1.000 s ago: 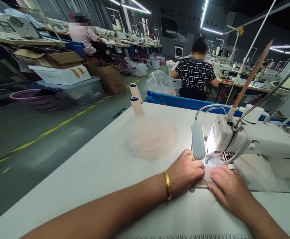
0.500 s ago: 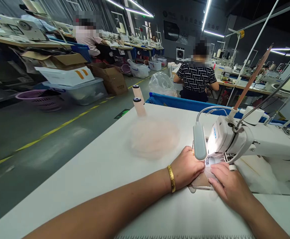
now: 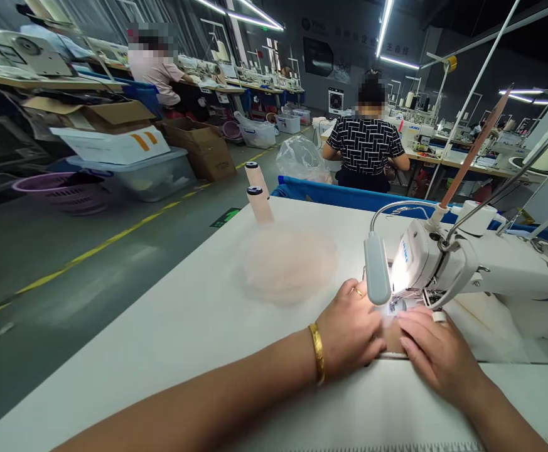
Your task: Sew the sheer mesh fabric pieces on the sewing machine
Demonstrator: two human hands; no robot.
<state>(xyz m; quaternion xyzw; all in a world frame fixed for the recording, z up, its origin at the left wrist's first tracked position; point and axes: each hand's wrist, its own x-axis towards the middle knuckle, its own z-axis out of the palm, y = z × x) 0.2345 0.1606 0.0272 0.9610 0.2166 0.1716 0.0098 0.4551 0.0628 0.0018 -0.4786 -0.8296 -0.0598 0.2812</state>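
Note:
Small, pale sheer fabric (image 3: pixel 391 328) lies at the needle area of a white sewing machine (image 3: pixel 415 254). My left hand (image 3: pixel 351 326), with a gold bracelet and a ring, is closed at its left side, fingers curled down and partly hidden by the grey lamp (image 3: pixel 378 270). On the right, my right hand (image 3: pixel 438 345) has its fingertips pressed together on the fabric's edge, close to the presser foot (image 3: pixel 393 306), with the thumb lower. Between the hands part of the machine's plate shows through. How much fabric lies beneath the fingers is hidden.
A blurred heap of pale pink sheer fabric (image 3: pixel 290 262) sits left of the machine on the white table (image 3: pixel 170 358). Two thread cones (image 3: pixel 260 204) stand behind it. A blue cloth trough (image 3: pixel 330 191) runs along the far edge. A co-worker (image 3: pixel 368 141) sits beyond.
My left hand has shifted slightly left and toward me, turning a little so its ring shows more. My right hand stays nearly in place. The view has shifted slightly.

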